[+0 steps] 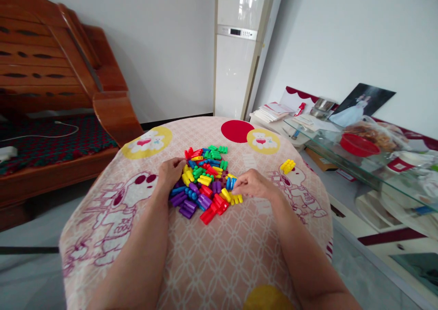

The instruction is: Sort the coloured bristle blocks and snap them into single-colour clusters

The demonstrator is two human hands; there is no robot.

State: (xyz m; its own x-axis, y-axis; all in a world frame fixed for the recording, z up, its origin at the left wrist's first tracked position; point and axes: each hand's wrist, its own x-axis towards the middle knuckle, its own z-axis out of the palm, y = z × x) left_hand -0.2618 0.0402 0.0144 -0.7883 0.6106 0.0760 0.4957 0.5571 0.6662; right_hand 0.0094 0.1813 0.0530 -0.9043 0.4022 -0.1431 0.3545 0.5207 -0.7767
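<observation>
The right hand (253,183) has its fingers bent down at a blue block (231,183); whether they pinch it I cannot tell. The left hand (170,175) is half curled across from it, fingertips hard to make out, so any hold there is unclear too. Between the hands lies a heap of coloured blocks (205,180), many partly covered by others. Yellow blocks (288,165) sit apart, beyond the right hand.

Home living room, wooden settee (65,66)
</observation>
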